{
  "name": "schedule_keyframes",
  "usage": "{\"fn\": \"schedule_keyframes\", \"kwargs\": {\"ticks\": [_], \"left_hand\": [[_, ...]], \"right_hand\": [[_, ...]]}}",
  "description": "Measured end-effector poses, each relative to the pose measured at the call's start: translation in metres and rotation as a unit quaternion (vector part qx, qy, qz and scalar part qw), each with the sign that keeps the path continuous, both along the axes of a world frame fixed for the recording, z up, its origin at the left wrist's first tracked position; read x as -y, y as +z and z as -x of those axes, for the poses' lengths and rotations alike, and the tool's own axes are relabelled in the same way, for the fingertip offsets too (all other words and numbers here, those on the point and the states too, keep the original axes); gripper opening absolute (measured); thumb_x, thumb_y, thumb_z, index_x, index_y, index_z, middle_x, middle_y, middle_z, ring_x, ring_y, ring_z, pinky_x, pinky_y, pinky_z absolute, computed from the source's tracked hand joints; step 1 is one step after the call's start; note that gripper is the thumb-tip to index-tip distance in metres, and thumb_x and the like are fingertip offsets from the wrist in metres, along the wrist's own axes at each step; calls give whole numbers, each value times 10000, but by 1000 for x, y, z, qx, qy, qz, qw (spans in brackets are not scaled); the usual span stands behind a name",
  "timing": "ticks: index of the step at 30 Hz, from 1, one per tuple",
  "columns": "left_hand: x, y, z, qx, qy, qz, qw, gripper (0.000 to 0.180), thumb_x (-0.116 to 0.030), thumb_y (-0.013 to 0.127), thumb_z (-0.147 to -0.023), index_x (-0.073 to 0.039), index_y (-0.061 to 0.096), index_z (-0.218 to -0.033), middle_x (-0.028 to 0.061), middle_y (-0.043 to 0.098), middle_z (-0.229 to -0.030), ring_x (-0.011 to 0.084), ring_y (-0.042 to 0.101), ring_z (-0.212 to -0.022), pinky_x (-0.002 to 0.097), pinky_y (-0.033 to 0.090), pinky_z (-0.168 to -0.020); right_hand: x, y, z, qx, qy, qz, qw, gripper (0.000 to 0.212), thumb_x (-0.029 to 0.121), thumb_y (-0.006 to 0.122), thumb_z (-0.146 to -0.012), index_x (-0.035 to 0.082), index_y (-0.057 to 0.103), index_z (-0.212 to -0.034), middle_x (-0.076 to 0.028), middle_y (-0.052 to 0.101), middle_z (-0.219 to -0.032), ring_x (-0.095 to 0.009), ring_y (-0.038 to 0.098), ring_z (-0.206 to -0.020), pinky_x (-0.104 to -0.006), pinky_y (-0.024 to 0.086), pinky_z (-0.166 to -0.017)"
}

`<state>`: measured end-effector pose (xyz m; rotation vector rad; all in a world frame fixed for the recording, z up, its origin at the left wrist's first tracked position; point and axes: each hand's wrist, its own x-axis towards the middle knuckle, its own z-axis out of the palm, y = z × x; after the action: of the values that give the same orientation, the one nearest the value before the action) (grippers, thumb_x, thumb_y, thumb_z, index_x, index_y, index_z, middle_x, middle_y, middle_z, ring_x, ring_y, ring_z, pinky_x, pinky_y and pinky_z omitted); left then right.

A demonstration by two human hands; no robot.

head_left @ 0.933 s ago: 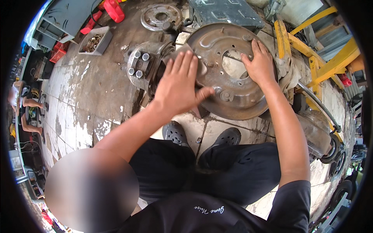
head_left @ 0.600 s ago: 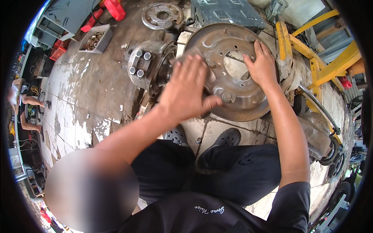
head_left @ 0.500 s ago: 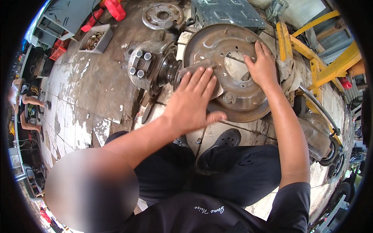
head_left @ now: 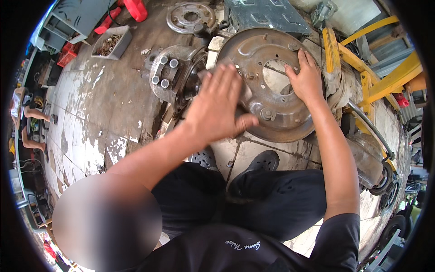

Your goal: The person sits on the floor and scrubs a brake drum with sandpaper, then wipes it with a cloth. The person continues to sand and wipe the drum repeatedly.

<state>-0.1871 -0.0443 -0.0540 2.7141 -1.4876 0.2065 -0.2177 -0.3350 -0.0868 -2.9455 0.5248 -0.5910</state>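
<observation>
Left hand smeared, sandpaper-like sheet mostly covered
The blurred fingers hide most of the sheet and the left rim of the brake backing plate. Near left, a blurred disc masks part of the scene. The left clog is partly covered, the red plastic container cut by the far edge, the grey bin's scraps too small to identify.

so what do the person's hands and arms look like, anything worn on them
The left hand and right hand are bare, with no gloves; no watch or bracelet shows. The right arm has a short black sleeve, part of a black shirt with white lettering; the left sleeve cannot be made out.
</observation>
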Motion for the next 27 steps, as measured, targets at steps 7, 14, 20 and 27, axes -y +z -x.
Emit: {"fn": "schedule_keyframes", "kwargs": {"ticks": [7, 14, 20, 27], "left_hand": [[-2, -6, -18, -32, -14, 101, 994, 1054, -793, 312, -909, 120, 393, -1428, 296, 361, -1529, 397, 274, -1480, 513, 211, -1212], [3, -5, -29, -13, -5, 76, 997, 1103, -828, 301, -886, 102, 342, -1478, 276, 321, -1563, 408, 243, -1490, 518, 197, -1218], [-3, -2, -5, -49, -56, 35, 997, 1099, -826, 309, -886, 92, 333, -1488, 268, 298, -1580, 380, 233, -1502, 514, 194, -1221], [-2, -2, -4, -24, -62, 5, 998, 1101, -834, 311, -880, 78, 332, -1495, 256, 306, -1580, 368, 240, -1502, 502, 190, -1226]], "right_hand": [[-1, -2, 2, -2, 3, -9, 1000, 710, 407, 629, -908, -1, 445, -1458, -253, 463, -1473, -385, 428, -1381, -481, 316, -1150], [-2, 3, 1, -10, -8, -15, 1000, 710, 411, 624, -910, -1, 444, -1460, -252, 460, -1476, -385, 431, -1378, -474, 319, -1152], [-2, 3, 2, -6, -6, -2, 1000, 708, 409, 624, -910, 1, 445, -1460, -253, 464, -1472, -385, 430, -1379, -475, 322, -1148], [0, 0, 1, 2, 1, -2, 1000, 697, 409, 626, -910, -5, 458, -1446, -250, 473, -1464, -381, 426, -1381, -478, 314, -1153]]}}
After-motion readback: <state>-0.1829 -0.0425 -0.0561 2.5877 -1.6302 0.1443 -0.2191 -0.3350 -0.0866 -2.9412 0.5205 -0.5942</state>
